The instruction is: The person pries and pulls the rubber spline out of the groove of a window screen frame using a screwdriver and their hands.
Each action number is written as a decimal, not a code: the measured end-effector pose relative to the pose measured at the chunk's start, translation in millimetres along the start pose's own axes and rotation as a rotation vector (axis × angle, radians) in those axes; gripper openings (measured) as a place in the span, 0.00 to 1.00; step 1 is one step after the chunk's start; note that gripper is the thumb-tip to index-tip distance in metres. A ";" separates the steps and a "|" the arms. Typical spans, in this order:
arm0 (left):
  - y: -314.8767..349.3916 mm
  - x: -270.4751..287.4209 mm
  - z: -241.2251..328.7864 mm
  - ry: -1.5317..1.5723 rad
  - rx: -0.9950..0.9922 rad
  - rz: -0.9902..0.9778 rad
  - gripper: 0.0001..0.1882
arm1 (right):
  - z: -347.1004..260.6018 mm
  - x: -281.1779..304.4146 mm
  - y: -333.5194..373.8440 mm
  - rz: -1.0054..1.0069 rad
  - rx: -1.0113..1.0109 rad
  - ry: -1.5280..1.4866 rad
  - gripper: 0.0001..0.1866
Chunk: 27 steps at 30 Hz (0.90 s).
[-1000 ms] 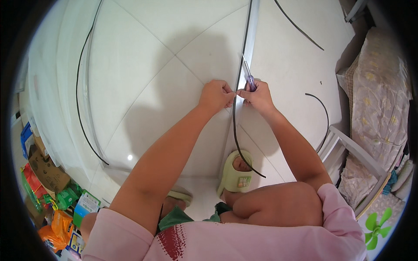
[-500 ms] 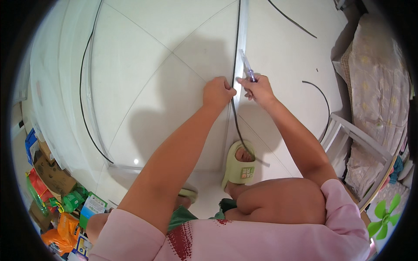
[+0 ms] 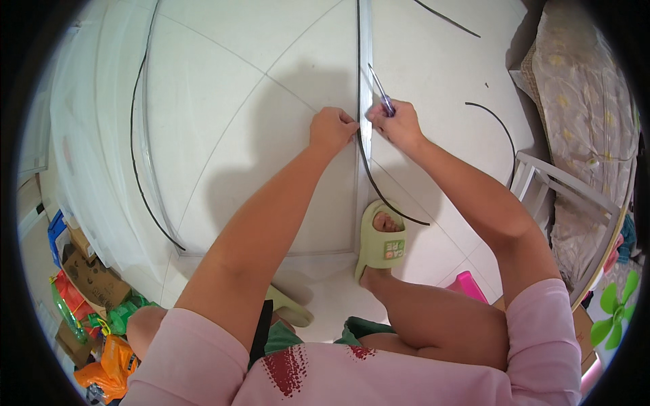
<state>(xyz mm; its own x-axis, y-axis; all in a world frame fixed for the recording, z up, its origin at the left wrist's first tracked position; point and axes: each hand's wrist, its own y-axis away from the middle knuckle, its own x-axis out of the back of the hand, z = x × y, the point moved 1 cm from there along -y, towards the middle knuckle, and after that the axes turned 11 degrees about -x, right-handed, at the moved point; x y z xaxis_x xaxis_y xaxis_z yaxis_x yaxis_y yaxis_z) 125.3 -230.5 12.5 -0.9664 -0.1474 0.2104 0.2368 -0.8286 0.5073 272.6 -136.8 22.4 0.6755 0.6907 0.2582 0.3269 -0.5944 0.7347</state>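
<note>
Crouched on the white tiled floor (image 3: 223, 81), the person works at a long pale metal frame strip (image 3: 366, 61) that runs away from them. The left hand (image 3: 332, 128) is clenched, pinching a thin black rubber cord (image 3: 379, 196) against the strip's edge; the cord's free tail curves back past a pale green slipper (image 3: 381, 245) on the person's foot. The right hand (image 3: 398, 124) grips a slim purple-handled tool (image 3: 380, 93), its tip resting on the strip just beside the left fingers. Judging from this, the tool could slip off the narrow strip and jab the left hand, since the two hands nearly touch. The loose tail might also pull the cord out of the strip if the foot catches it.
</note>
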 end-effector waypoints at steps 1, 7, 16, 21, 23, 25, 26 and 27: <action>0.4 -1.8 -0.9 -0.035 -0.009 -0.023 0.09 | -0.7 -4.7 -5.0 0.026 0.046 0.004 0.04; -3.2 0.4 -12.2 -0.038 -0.064 -0.017 0.09 | -2.7 -17.6 -5.6 0.141 -0.088 -0.028 0.11; -7.6 3.9 -17.4 -0.111 -0.033 -0.073 0.07 | 18.2 -33.7 27.1 0.130 -0.230 -0.307 0.08; -7.6 5.9 -17.4 -0.030 -0.031 -0.081 0.07 | 20.8 -42.6 23.7 0.225 -0.208 -0.285 0.12; -8.0 5.5 -16.0 -0.018 -0.027 -0.093 0.08 | 24.3 -43.1 19.5 0.277 -0.199 -0.217 0.12; -7.7 4.7 -10.8 -0.006 -0.016 -0.125 0.11 | 23.3 -43.4 17.7 0.332 -0.196 -0.150 0.11; -8.3 4.2 -7.6 -0.005 -0.017 -0.131 0.11 | 23.1 -43.3 16.4 0.367 -0.245 -0.064 0.10; -7.8 5.9 -5.2 -0.062 0.015 -0.123 0.11 | 18.2 -46.3 18.3 0.396 -0.294 0.022 0.12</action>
<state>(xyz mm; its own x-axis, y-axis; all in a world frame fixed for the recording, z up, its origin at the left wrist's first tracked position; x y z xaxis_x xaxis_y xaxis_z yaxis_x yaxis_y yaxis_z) 117.2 -227.8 5.5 -0.9803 -0.0109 0.1970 0.1187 -0.8302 0.5447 259.3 -187.2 12.5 0.6949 0.4460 0.5640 -0.1544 -0.6735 0.7229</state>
